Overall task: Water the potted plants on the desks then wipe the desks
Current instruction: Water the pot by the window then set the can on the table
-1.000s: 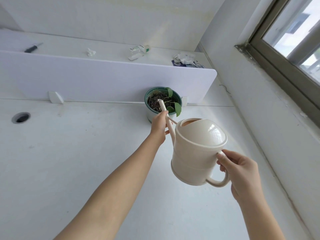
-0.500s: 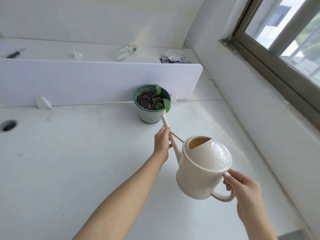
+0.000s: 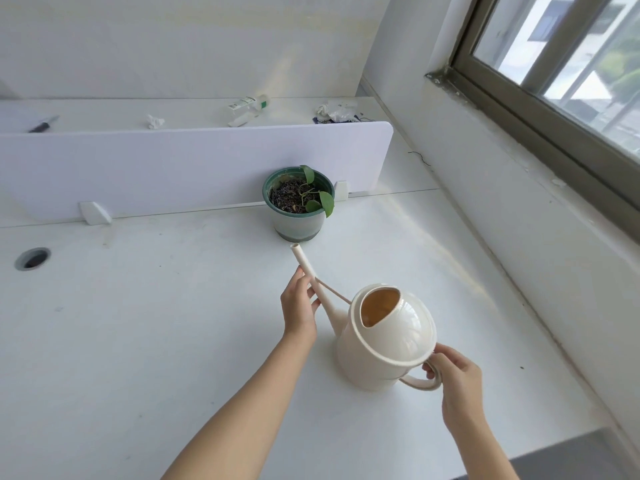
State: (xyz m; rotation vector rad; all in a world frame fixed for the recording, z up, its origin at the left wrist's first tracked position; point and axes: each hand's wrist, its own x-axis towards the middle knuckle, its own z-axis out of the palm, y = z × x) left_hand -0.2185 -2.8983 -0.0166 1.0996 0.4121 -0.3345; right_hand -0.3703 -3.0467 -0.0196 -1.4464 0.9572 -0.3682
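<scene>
1. The potted plant [image 3: 298, 221] is standing at the back of the desk [image 3: 138, 341], right against the divider panel [image 3: 173, 168], with its leaves leaning over the right side of the rim.
2. The watering can [image 3: 388, 341] is sitting upright nearer the person, to the right of the pot and well short of it. I cannot tell whether its base is resting on the desk or hanging just above it.
3. Its spout [image 3: 304, 265] is running up and away to the left, so its long axis is pointing at the foot of the pot. The tip is stopping near the pot without reaching it.
4. The left hand [image 3: 299, 306] is pinching the spout midway with curled fingers and thumb, which makes it the hand nearer the plant.
5. The right hand [image 3: 457, 379] is hooking its fingers through the handle [image 3: 420, 385] at the can's rear, farthest from the pot.
6. By my judgement, any further pour is calling for a lift forward along the spout's line and a tip toward the soil.
</scene>
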